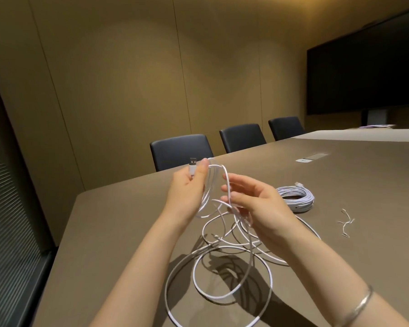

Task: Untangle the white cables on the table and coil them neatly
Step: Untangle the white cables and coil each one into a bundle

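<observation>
Your left hand (187,185) is raised above the table (118,232), fingers and thumb curled round the start of a white cable (222,300). Its USB plug (192,165) sticks up out of your grip, and a few finished loops (209,185) hang from the hand. Your right hand (257,204), just to the right of the left, has its fingers curled round the next stretch of the same cable, with the fingertips (226,190) pointing left toward the loops. From your hands the cable drops to the table in loose overlapping rings, spread across the near part of the surface between your forearms; one large ring lies nearest you. A silver bracelet (361,305) sits on your right wrist.

To the right and a little farther off lies a second white cable (298,197), already coiled into a tight bundle flat on the table. Right of that bundle lie two thin white twist ties (346,223). At the far edge of the table stand three dark chairs (181,149). A large black screen (368,74) hangs on the right wall, and a closed socket flap (313,157) is set into the tabletop far right.
</observation>
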The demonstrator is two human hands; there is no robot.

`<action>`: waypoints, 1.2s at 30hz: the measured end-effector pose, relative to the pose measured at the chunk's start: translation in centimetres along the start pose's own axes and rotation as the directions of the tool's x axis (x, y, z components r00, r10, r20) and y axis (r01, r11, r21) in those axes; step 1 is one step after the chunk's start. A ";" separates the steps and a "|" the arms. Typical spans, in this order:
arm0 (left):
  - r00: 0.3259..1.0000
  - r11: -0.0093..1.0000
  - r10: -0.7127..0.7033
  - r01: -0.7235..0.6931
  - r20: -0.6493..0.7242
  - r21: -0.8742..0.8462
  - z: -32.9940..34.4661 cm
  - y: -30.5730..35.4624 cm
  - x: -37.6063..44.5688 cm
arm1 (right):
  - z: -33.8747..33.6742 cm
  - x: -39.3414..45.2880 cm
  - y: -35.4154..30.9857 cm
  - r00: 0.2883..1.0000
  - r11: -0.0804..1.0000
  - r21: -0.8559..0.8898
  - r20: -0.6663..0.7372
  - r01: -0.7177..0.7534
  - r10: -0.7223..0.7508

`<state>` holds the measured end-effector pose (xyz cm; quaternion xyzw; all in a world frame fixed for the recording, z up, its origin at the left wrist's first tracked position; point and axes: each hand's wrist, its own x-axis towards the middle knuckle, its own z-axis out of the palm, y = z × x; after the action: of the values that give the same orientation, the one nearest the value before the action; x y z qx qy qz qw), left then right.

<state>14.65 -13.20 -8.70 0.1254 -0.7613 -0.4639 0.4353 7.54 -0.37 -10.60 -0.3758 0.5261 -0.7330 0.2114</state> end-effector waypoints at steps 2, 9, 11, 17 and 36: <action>0.998 1.000 -0.004 0.004 0.059 -0.005 0.2 -0.1 -0.1 | 0.3 -0.3 -0.1 0.995 1.000 -0.005 0.098 0.003 -0.002; 0.985 0.999 -0.026 0.030 0.172 -0.024 0.4 -0.1 -0.4 | 0.9 -0.7 0.5 0.960 1.000 -0.013 0.280 0.023 -0.019; 0.988 0.998 -0.042 0.047 0.146 -0.037 0.1 -0.2 -0.2 | 1.0 -0.5 0.9 0.968 0.997 -0.051 0.249 0.056 -0.041; 0.993 0.978 -0.115 0.115 0.010 -0.175 -1.3 -0.7 1.0 | 1.1 0.0 3.0 0.988 0.939 -0.339 0.156 0.064 -0.011; 0.947 0.414 -0.293 0.251 0.133 -0.875 -7.5 -0.6 2.4 | -2.4 2.1 6.0 0.989 0.506 -0.861 -0.032 0.046 -0.144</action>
<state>18.97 -19.37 -6.44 0.0130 -0.3712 -0.8511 0.3710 3.84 -2.48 -15.87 -0.4224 0.8078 -0.4053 -0.0688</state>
